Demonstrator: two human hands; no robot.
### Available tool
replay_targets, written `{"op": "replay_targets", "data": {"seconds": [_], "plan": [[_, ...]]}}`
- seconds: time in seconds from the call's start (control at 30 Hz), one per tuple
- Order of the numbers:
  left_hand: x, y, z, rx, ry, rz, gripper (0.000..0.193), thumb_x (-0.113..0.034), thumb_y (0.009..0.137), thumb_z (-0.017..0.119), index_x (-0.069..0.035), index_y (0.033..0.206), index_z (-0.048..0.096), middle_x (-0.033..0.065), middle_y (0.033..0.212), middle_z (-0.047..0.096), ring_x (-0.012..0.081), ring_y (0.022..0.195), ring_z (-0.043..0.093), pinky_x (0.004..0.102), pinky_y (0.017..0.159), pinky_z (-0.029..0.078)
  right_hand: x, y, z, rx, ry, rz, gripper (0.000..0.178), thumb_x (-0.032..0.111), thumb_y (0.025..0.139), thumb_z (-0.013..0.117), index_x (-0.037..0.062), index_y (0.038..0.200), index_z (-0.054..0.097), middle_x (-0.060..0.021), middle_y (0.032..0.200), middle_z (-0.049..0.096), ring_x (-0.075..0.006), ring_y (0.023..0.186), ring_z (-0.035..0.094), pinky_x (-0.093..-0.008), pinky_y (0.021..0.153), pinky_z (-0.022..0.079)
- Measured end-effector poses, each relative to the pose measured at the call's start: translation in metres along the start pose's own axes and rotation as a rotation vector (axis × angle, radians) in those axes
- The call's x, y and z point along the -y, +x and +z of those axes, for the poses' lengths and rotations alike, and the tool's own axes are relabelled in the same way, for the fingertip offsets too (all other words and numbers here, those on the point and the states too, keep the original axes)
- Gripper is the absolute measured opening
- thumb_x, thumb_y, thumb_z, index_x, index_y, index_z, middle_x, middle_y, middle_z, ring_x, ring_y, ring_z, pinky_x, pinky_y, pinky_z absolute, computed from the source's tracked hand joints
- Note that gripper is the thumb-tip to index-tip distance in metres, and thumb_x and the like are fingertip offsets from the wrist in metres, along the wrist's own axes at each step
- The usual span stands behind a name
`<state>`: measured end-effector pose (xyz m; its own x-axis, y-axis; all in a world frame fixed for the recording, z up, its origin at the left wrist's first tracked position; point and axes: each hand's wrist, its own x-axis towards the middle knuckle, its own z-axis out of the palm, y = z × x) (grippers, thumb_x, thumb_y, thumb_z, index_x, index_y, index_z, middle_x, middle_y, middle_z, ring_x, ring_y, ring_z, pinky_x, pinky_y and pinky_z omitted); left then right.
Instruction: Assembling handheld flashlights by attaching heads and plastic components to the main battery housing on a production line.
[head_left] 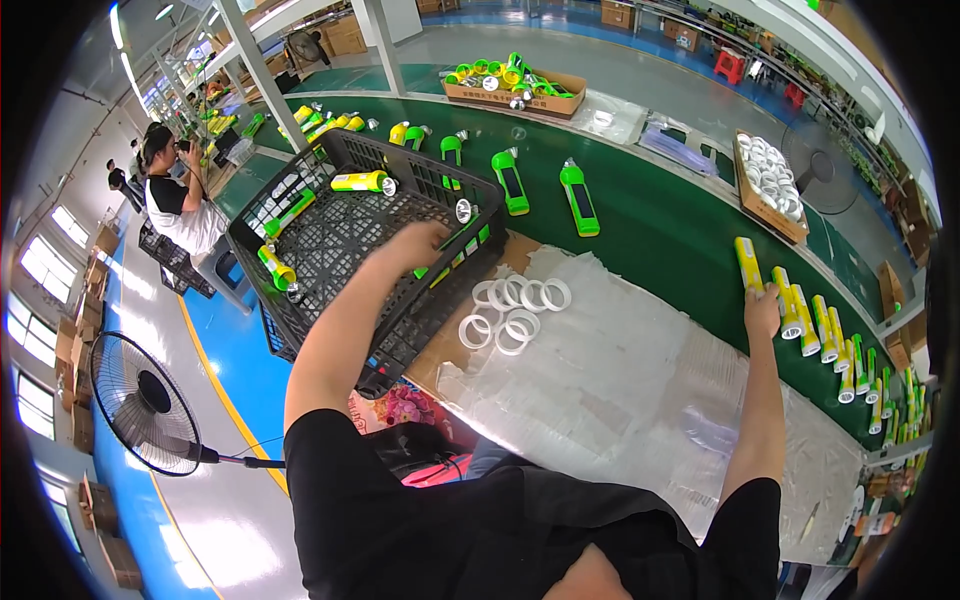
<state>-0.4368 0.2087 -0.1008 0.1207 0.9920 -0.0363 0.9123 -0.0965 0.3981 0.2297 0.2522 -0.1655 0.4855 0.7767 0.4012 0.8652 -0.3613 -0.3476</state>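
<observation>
My left hand [418, 246] reaches into a black plastic crate [345, 150] near its right wall, fingers curled down. A bit of green shows beneath it and a silver lamp head [463, 211] lies just beyond, but what the fingers hold is hidden. Inside the crate lie a yellow flashlight [360, 182] and several green-and-yellow ones. On the far right, my right hand [762, 310] is closed around the lower end of a yellow flashlight [747, 262] on the green conveyor belt [650, 230]. Beside that hand runs a row of more flashlights [805, 318].
White rings [520, 292] lie on the plastic-covered table [610, 350]. Green flashlights with panels [578, 200] rest on the belt. Beyond stand a carton of lamp parts [560, 103] and a carton of white pieces [770, 175]. A fan [150, 400] and a co-worker [180, 190] are at left.
</observation>
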Motion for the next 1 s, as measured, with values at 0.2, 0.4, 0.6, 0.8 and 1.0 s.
{"op": "replay_targets", "data": {"seconds": [0.2,0.4,0.6,0.8,1.0], "plan": [[0.001,0.007,-0.012,0.055,0.132,0.006,0.055,-0.027,0.066,0.076,-0.005,0.115,0.066,0.0210,0.108,0.067,0.0369,0.104,0.063,0.0412,0.091,0.050,0.054,-0.043,-0.042,-0.207,0.134,-0.458,0.044,0.030,0.087,0.067,0.0024,0.119,0.055,-0.0194,0.114,0.061,-0.0385,0.106,0.058,-0.0464,0.092,0.045],[-0.036,-0.049,-0.096,-0.247,-0.217,-0.009,0.061,-0.029,0.066,0.080,0.001,0.117,0.064,0.0153,0.097,0.070,0.0244,0.090,0.066,0.0337,0.084,0.049,0.123,-0.138,-0.089,0.673,1.194,-0.345,0.023,0.007,0.096,0.054,0.0054,0.119,0.057,-0.0040,0.104,0.066,-0.0132,0.090,0.063,-0.0255,0.075,0.050],[-0.171,-0.109,-0.046,-0.175,-0.683,0.355,0.056,-0.007,0.075,0.079,0.004,0.125,0.056,0.0076,0.106,0.065,0.0136,0.093,0.061,0.0289,0.083,0.049,0.179,-0.213,-0.138,0.922,1.492,-0.438,0.031,0.011,0.096,0.057,0.0027,0.126,0.053,-0.0084,0.117,0.062,-0.0178,0.108,0.060,-0.0322,0.092,0.048],[-0.254,-0.145,0.071,-0.049,-0.581,0.708,0.048,-0.014,0.076,0.079,-0.002,0.118,0.059,0.0132,0.103,0.065,0.0243,0.088,0.066,0.0323,0.075,0.053,0.158,-0.257,-0.176,0.666,1.643,-0.105,0.041,0.025,0.094,0.064,0.0030,0.125,0.050,-0.0093,0.105,0.066,-0.0179,0.101,0.062,-0.0344,0.092,0.047],[-0.314,-0.114,0.138,0.004,-1.184,0.621,0.043,-0.030,0.094,0.061,-0.002,0.126,0.054,0.0120,0.111,0.066,0.0183,0.101,0.064,0.0323,0.087,0.050,0.081,-0.289,-0.181,0.666,1.617,0.115,0.037,0.025,0.087,0.065,0.0048,0.114,0.050,-0.0110,0.086,0.061,-0.0195,0.078,0.060,-0.0339,0.072,0.049]]}}
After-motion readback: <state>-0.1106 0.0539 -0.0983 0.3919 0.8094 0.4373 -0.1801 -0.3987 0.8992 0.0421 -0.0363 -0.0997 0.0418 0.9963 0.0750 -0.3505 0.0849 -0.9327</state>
